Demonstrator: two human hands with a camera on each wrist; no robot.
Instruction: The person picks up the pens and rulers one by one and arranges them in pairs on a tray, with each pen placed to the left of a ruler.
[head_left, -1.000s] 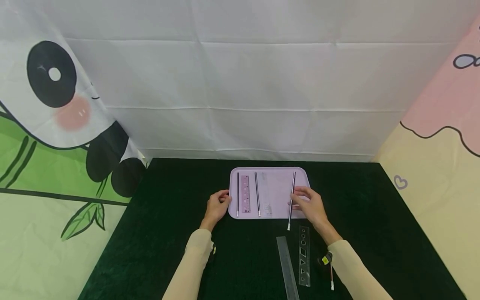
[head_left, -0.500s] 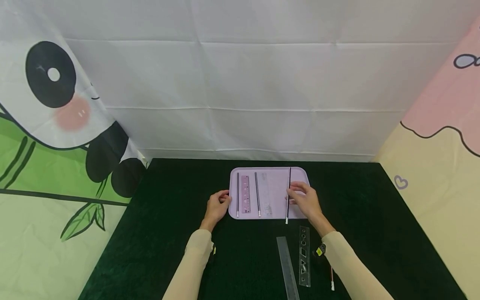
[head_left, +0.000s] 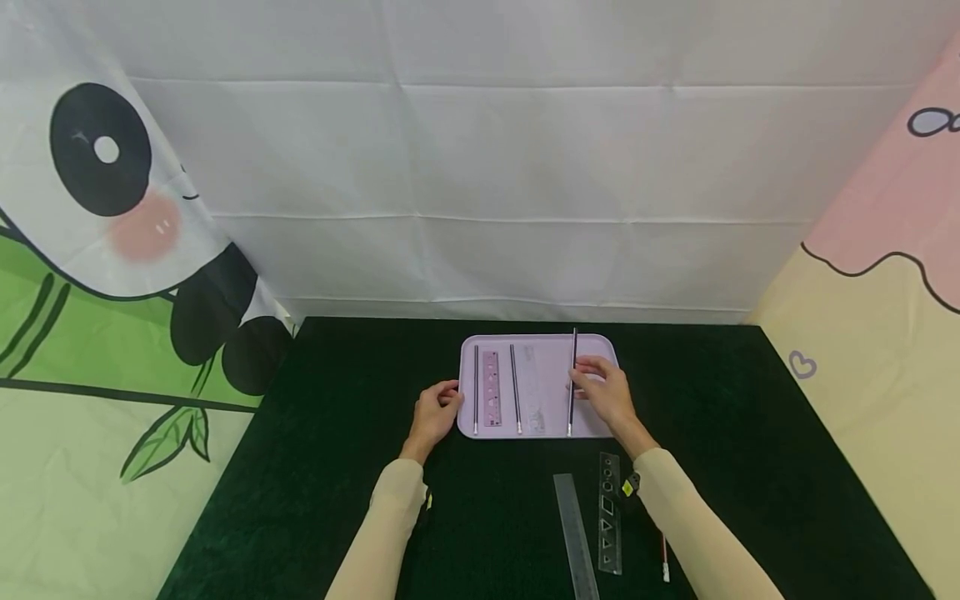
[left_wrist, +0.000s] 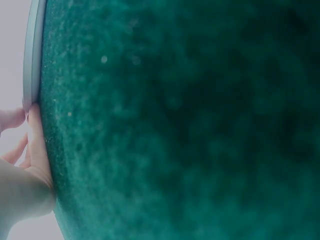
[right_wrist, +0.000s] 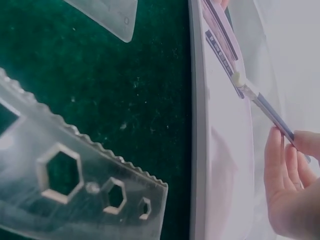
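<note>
1. Head view: a person in beige sleeves is working at a pink tray (head_left: 600,346) lying on a dark green cloth (head_left: 337,433). The right hand (head_left: 603,392) is pinching a thin dark pen (head_left: 572,383) between thumb and fingertips, holding it lengthwise over the tray's right part. The left hand (head_left: 433,412) is resting against the tray's left edge, fingers loosely curled on the rim. Two more dark pens (head_left: 476,390) and (head_left: 515,388), a pink ruler (head_left: 491,388) and a clear ruler (head_left: 531,390) are lying in parallel on the tray, all left of the held pen. Just in front of the tray, a grey ruler (head_left: 575,533) and a clear stencil ruler (head_left: 609,521) are lying on the cloth.

2. Left wrist view: the left hand's fingers (left_wrist: 37,150) are touching the tray's rim (left_wrist: 32,55) where it is meeting the cloth (left_wrist: 190,125); the grip itself is too blurred to tell.

3. Right wrist view: the right hand's fingers (right_wrist: 285,175) are clamping the pen (right_wrist: 265,105) just above the tray (right_wrist: 225,165), its pale tip pointing along the tray. The stencil ruler (right_wrist: 75,185), with hexagon cut-outs, is lying on the cloth (right_wrist: 125,75) beside the tray's near edge.
</note>
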